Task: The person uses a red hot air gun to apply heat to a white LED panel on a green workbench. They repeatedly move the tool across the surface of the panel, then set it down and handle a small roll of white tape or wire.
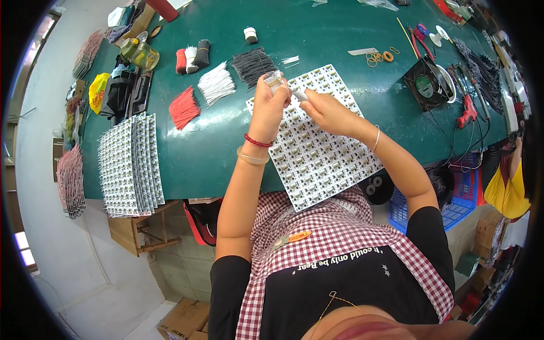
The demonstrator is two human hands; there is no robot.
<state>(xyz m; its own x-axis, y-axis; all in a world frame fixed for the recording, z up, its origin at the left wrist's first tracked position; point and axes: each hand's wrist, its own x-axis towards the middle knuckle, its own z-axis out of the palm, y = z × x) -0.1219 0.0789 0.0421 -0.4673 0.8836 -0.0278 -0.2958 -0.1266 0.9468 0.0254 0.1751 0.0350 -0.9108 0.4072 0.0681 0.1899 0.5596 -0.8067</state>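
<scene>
Above a large white panel of small circuit boards [323, 164], both of my hands are raised close together. My left hand [270, 105] is closed around a small clear, whitish plastic item [275, 81], whose exact kind I cannot make out. My right hand [328, 113] pinches a small pale grey piece [300, 95] right beside it; whether the two pieces join is unclear. Just beyond my left hand lies a fanned bunch of black wires [252, 67]. White wires [216, 84] and red wires [185, 107] are spread to its left.
Stacked circuit-board panels [130, 164] stand at the table's left edge. Bundled wires [191, 59] and a white spool [250, 35] are farther back. To the right are a black fan [425, 85], a red-handled soldering iron [467, 111] with cables, and rubber bands [374, 58].
</scene>
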